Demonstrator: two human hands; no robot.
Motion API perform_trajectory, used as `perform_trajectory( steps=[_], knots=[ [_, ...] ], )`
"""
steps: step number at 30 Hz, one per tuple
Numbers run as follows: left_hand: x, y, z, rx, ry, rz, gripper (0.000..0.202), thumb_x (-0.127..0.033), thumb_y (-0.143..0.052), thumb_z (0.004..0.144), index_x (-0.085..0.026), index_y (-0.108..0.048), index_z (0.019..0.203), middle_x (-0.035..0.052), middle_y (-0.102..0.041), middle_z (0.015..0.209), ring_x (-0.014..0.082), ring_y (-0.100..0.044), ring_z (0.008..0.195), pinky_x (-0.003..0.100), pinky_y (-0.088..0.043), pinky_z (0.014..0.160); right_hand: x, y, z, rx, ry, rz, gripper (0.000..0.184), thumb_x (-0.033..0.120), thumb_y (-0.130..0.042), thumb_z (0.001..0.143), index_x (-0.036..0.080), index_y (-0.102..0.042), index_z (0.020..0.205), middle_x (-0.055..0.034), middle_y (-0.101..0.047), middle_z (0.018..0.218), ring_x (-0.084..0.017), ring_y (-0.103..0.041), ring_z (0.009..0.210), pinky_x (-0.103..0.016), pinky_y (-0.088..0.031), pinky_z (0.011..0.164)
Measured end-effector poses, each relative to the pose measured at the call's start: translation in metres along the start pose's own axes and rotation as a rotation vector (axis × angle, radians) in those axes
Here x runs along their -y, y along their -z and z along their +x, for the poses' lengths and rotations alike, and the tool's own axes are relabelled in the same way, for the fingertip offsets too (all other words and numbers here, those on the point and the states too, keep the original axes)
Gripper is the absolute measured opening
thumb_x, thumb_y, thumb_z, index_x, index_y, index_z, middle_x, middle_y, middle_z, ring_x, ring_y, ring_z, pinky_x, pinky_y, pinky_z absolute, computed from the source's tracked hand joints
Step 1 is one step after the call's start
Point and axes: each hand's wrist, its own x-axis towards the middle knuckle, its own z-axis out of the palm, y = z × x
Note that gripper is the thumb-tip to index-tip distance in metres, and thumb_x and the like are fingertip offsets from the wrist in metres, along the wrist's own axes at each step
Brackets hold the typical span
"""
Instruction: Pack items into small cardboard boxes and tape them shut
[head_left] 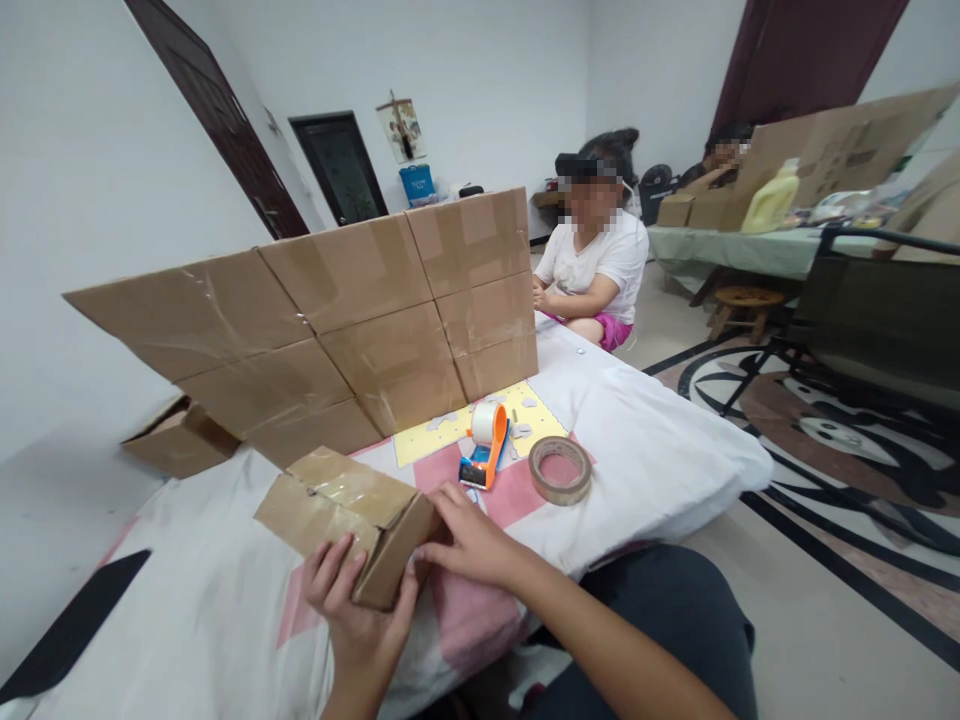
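Observation:
A small cardboard box point(341, 500), with shiny tape along its top seam, is tilted between both hands above the cloth-covered table. My left hand point(364, 605) grips its near end, fingers over the top and thumb at the end face. At the right end, my right hand point(465, 535) has its fingers and thumb closed against the box's edge. Just beyond the right hand lies an orange and blue tape dispenser point(493, 450) with a white roll. A brown tape roll point(560, 470) rests flat to the right of it.
An upright cardboard partition point(375, 310) of taped panels crosses the table's far side. Behind it sits a person point(592, 240) in white. An open carton point(180, 438) stands at the left, a black flat object point(75, 625) nearer. On the right is a dark chair point(885, 310).

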Motion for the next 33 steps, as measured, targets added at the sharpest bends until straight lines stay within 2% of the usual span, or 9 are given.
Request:
perform_trajectory(
  steps=[20, 33],
  knots=[
    [0.0021, -0.0007, -0.0015, -0.003, 0.012, -0.004, 0.078, -0.023, -0.086, 0.064, -0.025, -0.040, 0.126, 0.0128, -0.044, 0.130, 0.0383, -0.038, 0.135, 0.069, -0.035, 0.109, 0.0011, 0.0000, -0.0001, -0.001, -0.005, 0.018, 0.054, 0.030, -0.075, 0.082, 0.024, -0.051, 0.129, -0.0065, -0.050, 0.123, -0.024, -0.050, 0.117, -0.039, -0.045, 0.100],
    [0.0033, 0.0003, -0.0019, 0.007, -0.004, 0.000, 0.080, -0.023, -0.085, 0.066, -0.023, -0.038, 0.131, 0.0152, -0.043, 0.131, 0.0395, -0.037, 0.136, 0.070, -0.034, 0.109, -0.0017, -0.0023, 0.0002, -0.008, 0.007, 0.002, 0.054, 0.031, -0.076, 0.081, 0.023, -0.051, 0.129, -0.0064, -0.050, 0.122, -0.024, -0.051, 0.117, -0.039, -0.046, 0.100]
  ],
)
